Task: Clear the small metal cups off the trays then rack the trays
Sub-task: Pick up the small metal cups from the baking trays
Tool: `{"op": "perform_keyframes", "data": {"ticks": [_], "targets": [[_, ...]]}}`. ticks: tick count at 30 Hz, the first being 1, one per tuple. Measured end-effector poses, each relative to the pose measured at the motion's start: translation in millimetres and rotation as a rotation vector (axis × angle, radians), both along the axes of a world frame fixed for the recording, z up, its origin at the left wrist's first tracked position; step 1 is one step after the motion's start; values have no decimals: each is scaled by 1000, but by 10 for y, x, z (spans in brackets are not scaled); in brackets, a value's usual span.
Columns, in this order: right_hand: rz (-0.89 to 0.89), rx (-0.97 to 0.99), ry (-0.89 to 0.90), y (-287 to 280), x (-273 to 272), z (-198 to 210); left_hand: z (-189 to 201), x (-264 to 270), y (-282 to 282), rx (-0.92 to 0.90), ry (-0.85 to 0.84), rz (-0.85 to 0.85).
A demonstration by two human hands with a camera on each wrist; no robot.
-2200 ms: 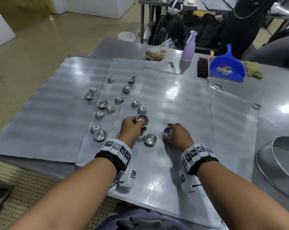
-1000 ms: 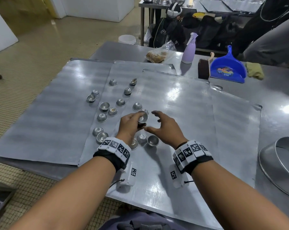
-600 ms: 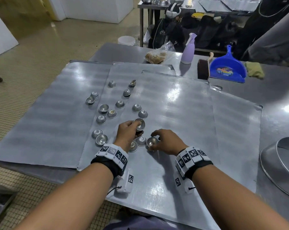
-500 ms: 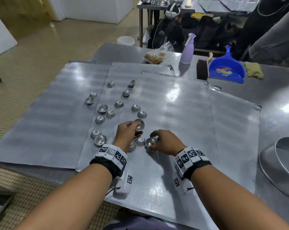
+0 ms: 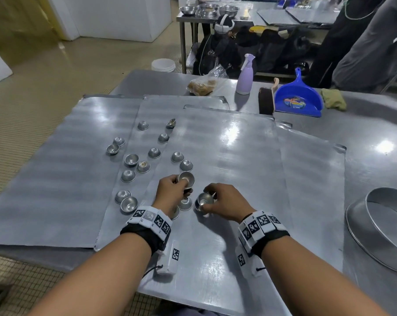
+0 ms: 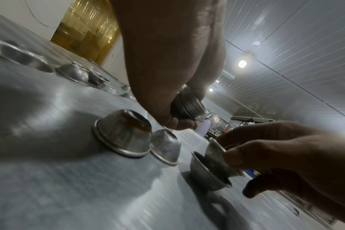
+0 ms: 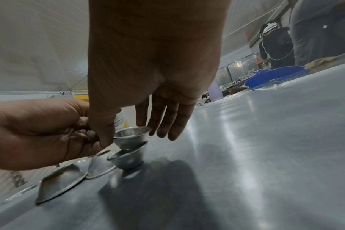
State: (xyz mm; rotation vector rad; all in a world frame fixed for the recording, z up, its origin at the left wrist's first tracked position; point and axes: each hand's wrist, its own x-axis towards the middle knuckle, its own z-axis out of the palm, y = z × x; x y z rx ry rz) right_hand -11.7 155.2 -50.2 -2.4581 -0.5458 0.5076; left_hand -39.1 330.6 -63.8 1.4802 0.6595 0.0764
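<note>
Several overlapping flat metal trays (image 5: 238, 156) cover the table. Small metal cups (image 5: 131, 159) lie scattered over their left half, many upside down. My left hand (image 5: 181, 183) grips a nested stack of cups (image 6: 189, 107) just above the tray. Right beside it, my right hand (image 5: 210, 200) pinches one cup (image 7: 131, 137) by its rim between thumb and forefinger. That cup sits tilted in an upright cup (image 7: 126, 158) standing on the tray. Two upside-down cups (image 6: 124, 133) stand close under my left hand.
Along the table's far edge are a bag of food (image 5: 204, 84), a lilac spray bottle (image 5: 245, 76), a brush (image 5: 266, 99), a blue dustpan (image 5: 298, 99) and a green cloth (image 5: 333, 101). A round metal pan (image 5: 384, 224) lies at the right edge. A person stands at the far right.
My right hand left the spot on the right, rose to the left hand's stack, then came down onto the upright cup in front. My left hand barely moved.
</note>
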Motion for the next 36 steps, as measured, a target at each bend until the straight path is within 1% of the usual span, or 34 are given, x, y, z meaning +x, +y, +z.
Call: {"op": "perform_keyframes", "data": {"ticks": [6,11,13,16,19,20,24,31,36], "targets": [[-136,103,-70,-156,1,46,-24,49,-68,-16,-3,-22],[-180,186,-154,-168,13,133,-42,84,-117,-31,-26,-30],[-189,220,-185,-145,10,161,-25,102,-127,-91,-31,-8],[-180,252,-213,-67,11,225,56,133,-130,-272,-16,40],[-139,214,-242,55,15,297,114,133,-142,-387,-31,30],[-119,194,-244,93,12,319,137,121,-141,-392,-41,29],[-48,173,-185,180,-7,328,215,65,-83,-312,-52,35],[25,157,-191,178,-26,254,143,28,25,-261,-64,47],[0,85,-176,122,-29,131,69,-5,87,-183,-49,59]]}}
